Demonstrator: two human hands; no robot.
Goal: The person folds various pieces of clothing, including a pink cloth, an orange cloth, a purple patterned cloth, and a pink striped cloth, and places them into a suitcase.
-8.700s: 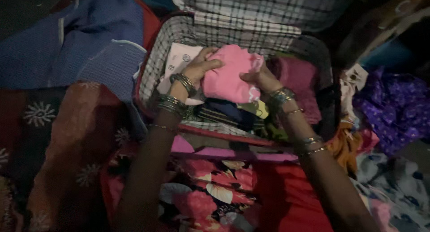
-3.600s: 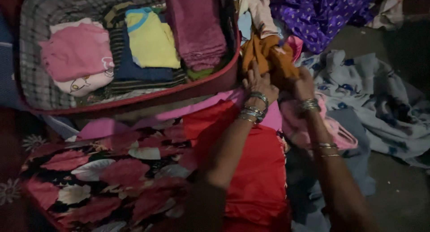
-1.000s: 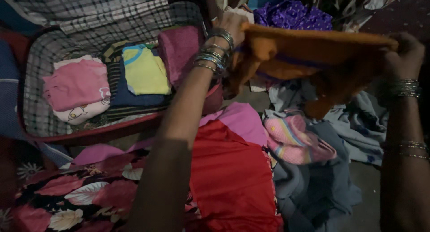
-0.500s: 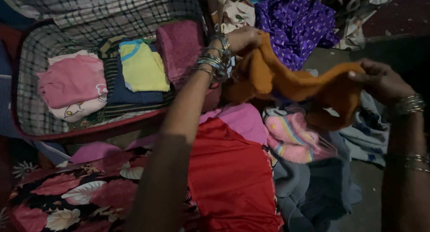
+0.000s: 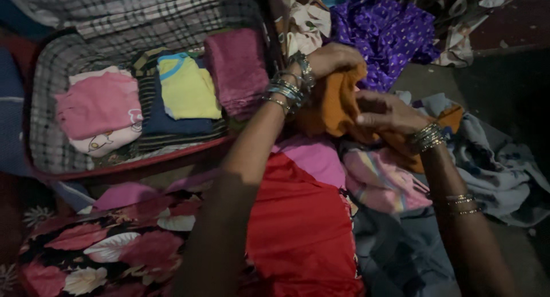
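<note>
The open suitcase (image 5: 40,102), checked inside with a red rim, is lying to the upper left and serving as the landmark; inside it a folded pink top (image 5: 97,105) is sitting at the left end over a white piece, a yellow shirt (image 5: 186,88) is lying in the middle on dark folded clothes, and a maroon towel (image 5: 238,70) is filling the right end; none of these is lying differently from half a second ago; just outside the suitcase's right end a purple dotted cloth (image 5: 384,33) is spreading at the top, and a grey patterned cloth (image 5: 498,165) is trailing off further right; below the suitcase's near rim a red garment (image 5: 298,228) and a dark floral fabric (image 5: 120,245) are covering the person's lap; right of the red garment a pink striped knit (image 5: 384,185) is lying loose; the orange garment (image 5: 338,105), which a moment ago was stretching wide between the two hands, is now being gathered into a bunched fold just off the suitcase's right corner; the left hand (image 5: 332,59), bangles at the wrist, is gripping the garment's upper edge, fingers curled over it, close beside the suitcase corner; the right hand (image 5: 387,113) has been moving in from far right and is now pressing on the bunched orange cloth with fingers closing around it, so the hands are nearly touching where before they were well apart
</note>
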